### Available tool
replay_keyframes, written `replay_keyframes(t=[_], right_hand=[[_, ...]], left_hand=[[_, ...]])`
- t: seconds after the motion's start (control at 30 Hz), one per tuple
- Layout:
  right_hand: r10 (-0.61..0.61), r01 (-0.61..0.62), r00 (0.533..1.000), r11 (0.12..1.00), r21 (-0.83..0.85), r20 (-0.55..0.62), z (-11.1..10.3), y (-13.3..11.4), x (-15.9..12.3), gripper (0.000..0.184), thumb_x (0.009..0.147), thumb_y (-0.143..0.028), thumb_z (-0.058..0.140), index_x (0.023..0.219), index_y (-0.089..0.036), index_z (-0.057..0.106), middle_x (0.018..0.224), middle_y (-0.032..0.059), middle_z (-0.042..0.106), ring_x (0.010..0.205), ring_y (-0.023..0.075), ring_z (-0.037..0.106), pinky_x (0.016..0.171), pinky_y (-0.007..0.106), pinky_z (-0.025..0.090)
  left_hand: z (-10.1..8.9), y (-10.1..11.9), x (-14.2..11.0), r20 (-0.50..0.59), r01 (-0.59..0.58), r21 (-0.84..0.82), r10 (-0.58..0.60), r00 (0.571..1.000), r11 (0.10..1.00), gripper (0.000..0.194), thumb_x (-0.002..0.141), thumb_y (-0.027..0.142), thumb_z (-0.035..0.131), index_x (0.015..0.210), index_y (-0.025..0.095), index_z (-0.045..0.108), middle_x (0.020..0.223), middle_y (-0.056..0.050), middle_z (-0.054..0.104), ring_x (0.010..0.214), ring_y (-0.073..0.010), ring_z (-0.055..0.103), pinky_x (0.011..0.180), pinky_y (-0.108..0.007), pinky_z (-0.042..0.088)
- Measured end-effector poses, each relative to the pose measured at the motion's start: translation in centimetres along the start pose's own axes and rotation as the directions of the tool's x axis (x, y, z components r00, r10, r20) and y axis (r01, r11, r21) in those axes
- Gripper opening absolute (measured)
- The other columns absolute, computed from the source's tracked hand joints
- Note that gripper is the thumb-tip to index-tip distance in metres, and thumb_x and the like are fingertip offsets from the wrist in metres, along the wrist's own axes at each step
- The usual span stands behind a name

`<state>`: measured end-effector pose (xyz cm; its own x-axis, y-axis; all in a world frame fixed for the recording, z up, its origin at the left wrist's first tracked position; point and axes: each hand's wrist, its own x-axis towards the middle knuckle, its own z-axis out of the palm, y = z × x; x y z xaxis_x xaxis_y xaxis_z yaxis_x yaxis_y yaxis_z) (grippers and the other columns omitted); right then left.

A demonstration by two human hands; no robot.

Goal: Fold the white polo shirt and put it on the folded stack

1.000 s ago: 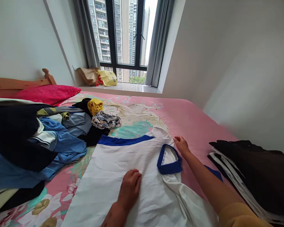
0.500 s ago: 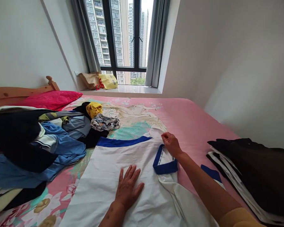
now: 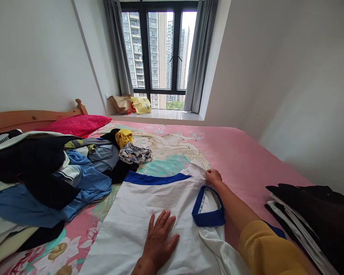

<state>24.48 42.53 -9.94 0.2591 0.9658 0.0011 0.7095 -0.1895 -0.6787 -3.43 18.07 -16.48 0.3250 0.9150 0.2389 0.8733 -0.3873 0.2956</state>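
A white shirt (image 3: 137, 214) with blue trim lies spread on the bed in front of me. Its blue collar (image 3: 208, 219) stands in a loop on the right side, and a blue band (image 3: 157, 179) runs along the far edge. My left hand (image 3: 160, 236) rests flat on the shirt's middle, fingers spread. Beyond the collar, my right hand (image 3: 214, 177) is closed in a pinch on the shirt's far right corner, where a white flap of cloth (image 3: 197, 169) extends. Its fingertips are partly hidden.
A heap of mixed clothes (image 3: 46, 172) sits on the left, with a yellow rolled garment (image 3: 124, 137) and a patterned one (image 3: 135, 153) at its edge. Folded dark clothes (image 3: 312, 206) are stacked on the right. A red pillow (image 3: 80, 125) lies by the wooden headboard (image 3: 34, 120).
The view has tilted up and turned slightly left. My right hand sits lower and flatter at the shirt's corner, with more yellow sleeve showing. The left hand remains flat on the shirt.
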Motion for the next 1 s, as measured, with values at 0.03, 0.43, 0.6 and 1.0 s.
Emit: replay_keyframes(t=[0.03,0.43,0.6,1.0], right_hand=[[-0.028,0.028,1.0,0.999,0.022,0.009,-0.2,-0.8,-0.9,0.018,0.072,-0.03,0.053,0.081,-0.018,0.063,0.082,0.0083,0.066,0.085,0.023,0.06,0.075,0.033,0.045],[-0.707,0.643,0.355,0.659,0.39,0.611,-4.3,-3.2,-29.8,0.019,0.082,-0.03,0.05,0.075,-0.022,0.066,0.072,-0.0007,0.064,0.064,0.0114,0.054,0.06,0.021,0.039],[-0.452,0.37,0.847,0.879,0.3,0.279,-6.4,-1.1,-20.2,0.026,0.082,-0.041,0.048,0.076,-0.019,0.061,0.065,-0.0011,0.057,0.06,0.0118,0.049,0.056,0.022,0.038],[-0.049,0.05,0.58,0.998,0.025,0.813,0.9,-3.5,-12.8,0.028,0.063,-0.044,0.068,0.061,-0.018,0.057,0.038,-0.0054,0.045,0.033,0.0092,0.037,0.034,0.021,0.029]], left_hand=[[0.0,0.0,0.0,0.002,0.006,0.0,-0.006,1.0,1.0,0.05,0.088,0.043,0.044,0.136,0.031,0.04,0.145,-0.004,0.038,0.134,-0.0267,0.033,0.11,-0.06,0.019],[1.1,-0.4,-0.3,-0.101,0.134,-0.02,-0.135,0.986,0.991,0.064,0.079,0.041,0.056,0.137,0.02,0.042,0.138,-0.012,0.046,0.132,-0.0301,0.034,0.107,-0.048,0.033],[0.6,0.0,-0.2,-0.11,0.01,-0.018,-0.012,0.994,1.0,0.061,0.077,0.031,0.057,0.136,0.025,0.044,0.136,-0.008,0.05,0.13,-0.0293,0.038,0.113,-0.053,0.02],[0.5,-0.1,-0.2,-0.123,-0.024,-0.036,0.019,0.992,0.999,0.067,0.076,0.028,0.056,0.14,0.023,0.036,0.134,-0.009,0.05,0.127,-0.0286,0.041,0.115,-0.053,0.014]])
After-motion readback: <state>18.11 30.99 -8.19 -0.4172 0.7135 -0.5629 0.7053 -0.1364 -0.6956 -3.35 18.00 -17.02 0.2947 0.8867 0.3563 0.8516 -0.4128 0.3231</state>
